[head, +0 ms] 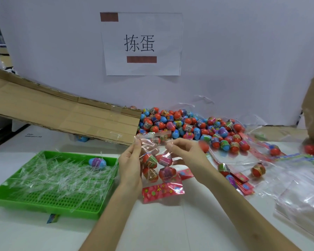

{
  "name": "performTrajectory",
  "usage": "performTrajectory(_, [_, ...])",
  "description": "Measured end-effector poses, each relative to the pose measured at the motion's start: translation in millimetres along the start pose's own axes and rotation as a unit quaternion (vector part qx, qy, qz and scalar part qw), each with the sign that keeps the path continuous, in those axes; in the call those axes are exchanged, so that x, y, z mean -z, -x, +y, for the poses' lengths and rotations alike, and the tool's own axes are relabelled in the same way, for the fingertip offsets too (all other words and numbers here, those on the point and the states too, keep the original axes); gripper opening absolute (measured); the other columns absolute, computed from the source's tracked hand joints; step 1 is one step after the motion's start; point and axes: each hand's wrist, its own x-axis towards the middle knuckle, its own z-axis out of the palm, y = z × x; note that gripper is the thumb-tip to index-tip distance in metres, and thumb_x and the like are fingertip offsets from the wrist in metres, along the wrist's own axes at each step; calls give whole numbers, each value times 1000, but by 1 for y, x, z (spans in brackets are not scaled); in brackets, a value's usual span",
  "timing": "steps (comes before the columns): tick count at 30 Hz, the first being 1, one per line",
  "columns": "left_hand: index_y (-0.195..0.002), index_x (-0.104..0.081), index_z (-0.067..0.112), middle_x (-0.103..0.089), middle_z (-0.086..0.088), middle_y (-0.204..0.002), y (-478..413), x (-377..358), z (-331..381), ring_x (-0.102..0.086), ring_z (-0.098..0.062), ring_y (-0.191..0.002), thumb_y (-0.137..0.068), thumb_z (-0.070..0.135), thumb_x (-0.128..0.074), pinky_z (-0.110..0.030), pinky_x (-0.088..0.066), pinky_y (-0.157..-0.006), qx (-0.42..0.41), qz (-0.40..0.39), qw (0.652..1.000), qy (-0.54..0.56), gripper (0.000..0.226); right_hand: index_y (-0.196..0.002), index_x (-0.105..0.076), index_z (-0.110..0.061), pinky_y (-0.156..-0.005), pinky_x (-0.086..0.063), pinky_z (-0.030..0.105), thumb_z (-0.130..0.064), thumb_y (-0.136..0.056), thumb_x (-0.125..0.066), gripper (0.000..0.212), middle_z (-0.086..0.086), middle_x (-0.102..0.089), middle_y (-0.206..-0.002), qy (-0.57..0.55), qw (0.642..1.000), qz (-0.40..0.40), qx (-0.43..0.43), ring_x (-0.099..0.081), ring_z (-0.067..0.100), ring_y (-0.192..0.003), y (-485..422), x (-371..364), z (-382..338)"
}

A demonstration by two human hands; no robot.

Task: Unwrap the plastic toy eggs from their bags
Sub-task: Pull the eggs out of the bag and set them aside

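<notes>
I see both hands, left hand (130, 158) and right hand (184, 153), pinching a clear bag (157, 160) of toy eggs (163, 173) above the white table (152, 223), beside a green tray (49, 201).

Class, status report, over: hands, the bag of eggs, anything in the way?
Left hand and right hand pinch the bag top. Eggs inside, not yet out. Nothing blocking; loose egg pile behind.
</notes>
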Motion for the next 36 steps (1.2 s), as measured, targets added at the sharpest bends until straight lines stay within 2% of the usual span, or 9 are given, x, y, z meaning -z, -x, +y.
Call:
performTrajectory(7, [-109, -76, 10, -79, -13, -101, 3, -2, -1, -77, -30, -93, -104, 37, -55, -41, -63, -78, -13, 2, 1000, -6, 35, -93, -75, -18, -67, -59, 27, -19, -92, -75, 2, 5, -75, -82, 42, 997, 64, 7, -71, 14, -69, -1, -2, 3])
performTrajectory(9, [-104, -77, 13, -80, -11, -98, 5, -3, -2, -78, -29, -91, -104, 36, -55, -37, -63, -74, -36, -10, 998, -40, 32, -96, -67, -22, -62, -55, 19, -16, -86, -81, 17, -1, -70, -82, 147, 974, 150, 82, -66, 11, -68, 1, -5, 4])
performTrajectory(11, [-104, -76, 12, -80, -9, -94, 7, -5, -4, -78, -27, -88, -105, 34, -55, -34, -63, -75, -64, -26, 995, -79, 31, -94, -64, -19, -60, -49, 13, -5, -82, -82, 26, -7, -60, -79, 237, 921, 209, 226, -57, 8, -67, 4, -9, 4])
performTrajectory(13, [-103, -76, 13, -80, -7, -91, 9, -7, -6, -79, -24, -86, -106, 31, -54, -32, -63, -76, -94, -44, 988, -113, 28, -92, -67, -14, -62, -45, 9, 3, -82, -79, 23, -10, -58, -80, 274, 872, 212, 345, -55, 4, -70, 7, -14, 3])
performTrajectory(15, [-98, -78, 17, -80, -4, -89, 11, -10, -7, -79, -21, -84, -106, 23, -55, -27, -62, -71, -122, -61, 982, -128, 25, -92, -71, -12, -64, -46, 9, 1, -86, -76, 15, -8, -64, -85, 272, 863, 187, 382, -59, 2, -76, 8, -19, 1])
performTrajectory(22, [-99, -75, 30, -79, 8, -86, 19, -12, -5, -76, -8, -82, -104, 9, -57, -18, -58, -69, -222, -102, 950, -192, 28, -102, -76, -19, -63, -52, 18, -15, -92, -74, 12, -8, -67, -95, 240, 890, 137, 363, -64, 8, -82, 11, -22, -1])
performTrajectory(30, [-105, -78, 31, -73, 0, -79, 18, -9, -14, -66, -28, -71, -101, 19, -57, -48, -57, -63, -287, -104, 917, -256, 24, -92, -77, -21, -57, -49, 23, -16, -85, -79, 9, -11, -63, -91, 216, 908, 140, 331, -61, 13, -76, 17, -27, -11])
performTrajectory(34, [-104, -72, 34, -64, 3, -68, 16, -7, -18, -56, -17, -62, -101, 18, -58, -42, -51, -57, -321, -100, 895, -294, 22, -90, -78, -17, -56, -47, 18, -12, -84, -79, 8, -7, -62, -89, 219, 909, 127, 331, -60, 13, -75, 20, -28, -14])
performTrajectory(36, [-102, -72, 32, -61, -2, -66, 15, -6, -19, -55, -22, -61, -101, 19, -57, -42, -48, -55, -323, -101, 893, -296, 19, -91, -78, -17, -56, -48, 22, -7, -85, -79, 11, -7, -62, -88, 215, 912, 110, 330, -60, 13, -74, 20, -26, -16])
